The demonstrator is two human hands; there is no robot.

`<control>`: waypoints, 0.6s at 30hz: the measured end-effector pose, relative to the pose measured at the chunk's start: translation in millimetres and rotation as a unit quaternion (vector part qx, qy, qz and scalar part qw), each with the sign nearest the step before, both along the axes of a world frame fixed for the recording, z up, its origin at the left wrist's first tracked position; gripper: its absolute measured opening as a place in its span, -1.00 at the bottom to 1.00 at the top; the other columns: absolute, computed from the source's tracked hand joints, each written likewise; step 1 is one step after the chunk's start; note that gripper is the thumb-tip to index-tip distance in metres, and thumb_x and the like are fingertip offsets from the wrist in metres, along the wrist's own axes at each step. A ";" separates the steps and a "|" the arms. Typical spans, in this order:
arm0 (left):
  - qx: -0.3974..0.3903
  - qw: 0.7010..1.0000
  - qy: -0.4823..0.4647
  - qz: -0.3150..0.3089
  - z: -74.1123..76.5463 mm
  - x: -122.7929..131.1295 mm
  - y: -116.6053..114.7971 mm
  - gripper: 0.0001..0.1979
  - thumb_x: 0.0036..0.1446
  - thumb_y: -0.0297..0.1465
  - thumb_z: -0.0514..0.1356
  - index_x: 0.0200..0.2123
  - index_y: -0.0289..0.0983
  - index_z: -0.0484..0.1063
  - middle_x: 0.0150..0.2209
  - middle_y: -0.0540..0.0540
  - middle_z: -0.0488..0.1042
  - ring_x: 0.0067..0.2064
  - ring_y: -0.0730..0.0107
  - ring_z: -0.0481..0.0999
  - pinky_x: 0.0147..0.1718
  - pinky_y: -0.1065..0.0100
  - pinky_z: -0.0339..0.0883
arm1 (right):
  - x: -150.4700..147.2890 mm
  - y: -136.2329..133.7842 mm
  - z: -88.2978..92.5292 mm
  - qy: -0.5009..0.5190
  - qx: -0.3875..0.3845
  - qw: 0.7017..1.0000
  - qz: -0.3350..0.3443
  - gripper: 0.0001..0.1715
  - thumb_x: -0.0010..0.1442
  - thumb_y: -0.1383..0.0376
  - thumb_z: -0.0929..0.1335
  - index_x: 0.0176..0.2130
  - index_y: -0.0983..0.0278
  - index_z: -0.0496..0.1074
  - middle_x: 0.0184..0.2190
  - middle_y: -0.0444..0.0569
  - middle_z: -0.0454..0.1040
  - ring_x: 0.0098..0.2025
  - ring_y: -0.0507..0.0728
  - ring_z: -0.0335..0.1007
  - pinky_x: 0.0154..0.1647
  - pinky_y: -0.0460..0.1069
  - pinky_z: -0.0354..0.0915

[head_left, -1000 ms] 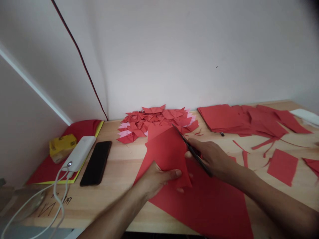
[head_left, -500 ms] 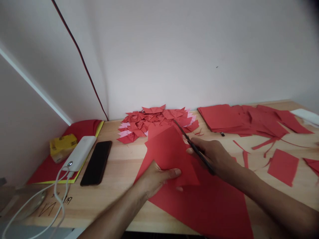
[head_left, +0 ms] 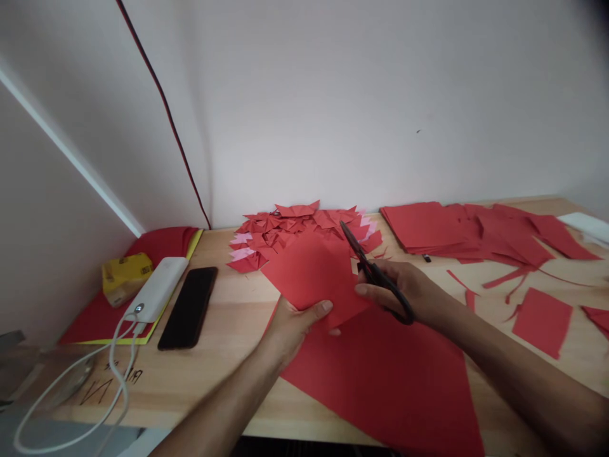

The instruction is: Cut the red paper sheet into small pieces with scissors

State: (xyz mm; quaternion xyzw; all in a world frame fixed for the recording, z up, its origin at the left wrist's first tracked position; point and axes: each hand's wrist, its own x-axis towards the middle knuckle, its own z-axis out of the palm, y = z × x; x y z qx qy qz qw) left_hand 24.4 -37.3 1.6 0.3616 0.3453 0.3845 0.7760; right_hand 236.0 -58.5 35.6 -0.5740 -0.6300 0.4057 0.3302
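My left hand [head_left: 302,324] pinches a red sheet of paper [head_left: 316,273] with the thumb on top, holding it above the table. In my right hand [head_left: 397,285] is a pair of black scissors [head_left: 358,244], blades pointing up and to the left beside the sheet's right edge. The blades look closed or nearly so. Beneath both hands a larger red paper sheet [head_left: 385,387] lies on the table and reaches its front edge. Just behind the held sheet is a heap of folded red and pink paper pieces [head_left: 266,231].
Red cut sheets [head_left: 423,225] are stacked at the back right, with paper strips [head_left: 504,277] and a red square [head_left: 542,322] nearer. On the left are a phone [head_left: 188,308], a white power bank [head_left: 157,289] with a cable, and a yellow packet [head_left: 126,276] on coloured paper.
The held sheet has turned counterclockwise and shifted slightly up with my left hand. The scissors have rolled in my right hand, showing their handle loops more. The view has shifted slightly.
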 end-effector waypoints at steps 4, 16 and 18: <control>0.011 1.000 0.006 0.000 -2.6 -1.1 1.2 -0.42 -0.07 -0.41 0.43 0.05 -0.36 0.39 -0.09 -0.26 0.56 -0.25 0.15 0.60 -0.49 0.33 0.52 | -4.8 -0.2 -3.8 -0.004 0.006 1.000 0.000 -0.69 0.16 0.09 0.35 -0.45 0.23 0.25 -0.55 -0.21 0.21 -0.55 -0.01 0.11 -0.53 -0.09 0.11; 0.035 0.994 0.059 -0.089 3.8 -9.5 7.3 -0.67 0.08 -0.31 0.34 -0.12 -0.38 0.52 -0.27 -0.27 0.63 -0.28 0.22 0.65 -0.40 0.40 0.47 | 66.2 2.9 35.3 -0.103 0.031 0.973 -0.205 -0.70 0.17 0.11 0.37 -0.45 0.24 0.32 -0.64 -0.19 0.28 -0.62 -0.04 0.15 -0.58 -0.08 0.05; 0.035 0.993 0.060 -0.092 4.4 -9.6 6.7 -0.69 0.09 -0.32 0.33 -0.13 -0.39 0.53 -0.27 -0.27 0.63 -0.30 0.24 0.64 -0.40 0.40 0.46 | 89.6 7.8 43.7 -0.136 0.026 0.957 -0.255 -0.72 0.18 0.16 0.37 -0.46 0.25 0.33 -0.66 -0.20 0.28 -0.60 -0.05 0.14 -0.53 -0.06 0.04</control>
